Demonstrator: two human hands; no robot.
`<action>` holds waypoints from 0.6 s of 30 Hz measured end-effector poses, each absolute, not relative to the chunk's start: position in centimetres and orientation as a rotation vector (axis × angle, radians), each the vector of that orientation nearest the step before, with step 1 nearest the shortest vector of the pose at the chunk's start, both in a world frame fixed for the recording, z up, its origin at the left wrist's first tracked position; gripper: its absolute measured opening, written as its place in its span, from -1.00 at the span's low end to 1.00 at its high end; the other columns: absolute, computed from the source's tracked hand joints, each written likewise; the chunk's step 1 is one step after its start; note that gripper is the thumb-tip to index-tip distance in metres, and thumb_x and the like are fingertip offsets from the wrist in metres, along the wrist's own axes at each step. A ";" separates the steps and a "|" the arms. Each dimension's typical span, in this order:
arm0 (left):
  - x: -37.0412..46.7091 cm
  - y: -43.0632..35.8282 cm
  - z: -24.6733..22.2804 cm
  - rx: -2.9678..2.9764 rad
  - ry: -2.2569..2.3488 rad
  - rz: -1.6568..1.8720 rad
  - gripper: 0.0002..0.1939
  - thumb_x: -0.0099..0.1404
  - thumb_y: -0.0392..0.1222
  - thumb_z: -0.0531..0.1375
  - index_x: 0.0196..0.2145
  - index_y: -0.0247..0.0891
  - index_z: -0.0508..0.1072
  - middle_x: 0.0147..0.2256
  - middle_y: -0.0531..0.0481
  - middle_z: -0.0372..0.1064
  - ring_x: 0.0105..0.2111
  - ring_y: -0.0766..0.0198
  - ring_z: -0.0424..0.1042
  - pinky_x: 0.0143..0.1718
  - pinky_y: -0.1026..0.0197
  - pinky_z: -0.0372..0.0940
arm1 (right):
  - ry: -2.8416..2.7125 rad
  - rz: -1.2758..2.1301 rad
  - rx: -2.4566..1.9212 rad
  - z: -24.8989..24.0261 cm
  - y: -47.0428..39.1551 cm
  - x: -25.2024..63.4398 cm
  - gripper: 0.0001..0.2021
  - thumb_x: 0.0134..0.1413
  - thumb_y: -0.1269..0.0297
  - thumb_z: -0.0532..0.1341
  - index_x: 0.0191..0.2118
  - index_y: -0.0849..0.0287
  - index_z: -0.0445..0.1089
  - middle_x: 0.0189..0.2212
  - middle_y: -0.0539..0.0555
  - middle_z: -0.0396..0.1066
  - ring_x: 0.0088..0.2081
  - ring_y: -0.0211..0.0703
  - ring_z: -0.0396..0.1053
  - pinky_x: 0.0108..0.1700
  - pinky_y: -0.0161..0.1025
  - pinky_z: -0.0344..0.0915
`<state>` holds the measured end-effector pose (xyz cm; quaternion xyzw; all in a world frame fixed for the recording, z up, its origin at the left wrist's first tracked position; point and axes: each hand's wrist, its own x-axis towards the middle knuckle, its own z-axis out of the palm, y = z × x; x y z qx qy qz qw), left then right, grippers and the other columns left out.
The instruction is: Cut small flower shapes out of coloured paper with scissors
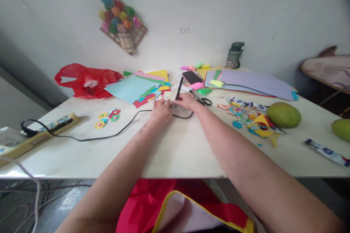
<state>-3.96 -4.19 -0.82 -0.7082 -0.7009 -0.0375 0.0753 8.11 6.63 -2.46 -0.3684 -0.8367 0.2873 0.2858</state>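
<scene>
Near the middle of the table, my right hand [186, 101] is closed around a slim black stick [179, 88] that looks like a pen and points upward, leaning slightly. Close beside it, my left hand [162, 111] rests low on the tabletop with its fingers bent together. What its fingertips hold is hidden. Torn and cut colored paper strips [149, 94] lie just beyond the left hand. Black-handled scissors [204, 101] lie right of my right hand. A black cord [104, 139] runs from the left and passes under my hands.
Small paper flowers [108, 117] and a power strip [57, 125] are at left, near a red plastic bag [87, 82]. Colored sheets [251, 82], a phone [192, 77] and a bottle [234, 55] stand behind. Paper scraps [243, 114] and a green mango [283, 115] are at right.
</scene>
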 end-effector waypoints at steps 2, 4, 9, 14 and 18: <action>-4.0 -4.2 -0.9 -2.134 -2.087 -0.116 -0.52 0.25 -0.36 -0.09 0.10 -0.26 0.27 0.17 -0.19 0.20 0.14 0.04 0.20 0.23 -0.23 -0.17 | -2.236 0.769 -0.978 -2.5 6.7 8.1 -0.77 -0.02 0.17 0.25 -0.36 0.25 0.52 -0.46 0.06 0.47 -0.44 -0.23 0.35 -0.38 -0.34 0.21; -4.0 -4.1 -1.0 -2.138 -2.078 -0.130 -0.52 0.25 -0.36 -0.09 0.10 -0.26 0.27 0.18 -0.18 0.18 0.15 0.05 0.20 0.23 -0.23 -0.18 | -2.235 0.769 -0.976 -2.6 6.7 8.1 -0.76 -0.02 0.17 0.25 -0.36 0.27 0.52 -0.46 0.06 0.47 -0.43 -0.22 0.36 -0.38 -0.34 0.22; -4.0 -4.1 -0.9 -2.136 -2.107 -0.147 -0.55 0.25 -0.37 -0.09 0.07 -0.26 0.30 0.16 -0.17 0.22 0.14 0.08 0.21 0.23 -0.21 -0.18 | -2.234 0.775 -0.965 -2.8 6.9 8.1 -0.76 -0.01 0.18 0.24 -0.33 0.27 0.52 -0.43 0.08 0.49 -0.40 -0.20 0.38 -0.33 -0.32 0.26; -4.0 -4.2 -0.7 -2.166 -2.118 -0.185 -0.56 0.22 -0.38 -0.07 0.03 -0.24 0.32 0.08 -0.15 0.31 0.14 0.11 0.20 0.23 -0.22 -0.21 | -2.234 0.752 -0.952 -3.0 7.1 8.0 -0.78 0.00 0.20 0.25 -0.30 0.24 0.52 -0.37 0.09 0.51 -0.34 -0.17 0.42 -0.29 -0.31 0.29; -4.1 -4.1 -0.7 -2.189 -2.095 -0.192 -0.57 0.24 -0.34 -0.08 0.02 -0.19 0.34 0.02 -0.12 0.36 0.18 0.12 0.14 0.23 -0.22 -0.23 | -2.233 0.733 -0.890 -3.1 7.2 8.1 -0.75 0.00 0.18 0.26 -0.25 0.23 0.53 -0.31 0.11 0.53 -0.28 -0.14 0.44 -0.25 -0.28 0.30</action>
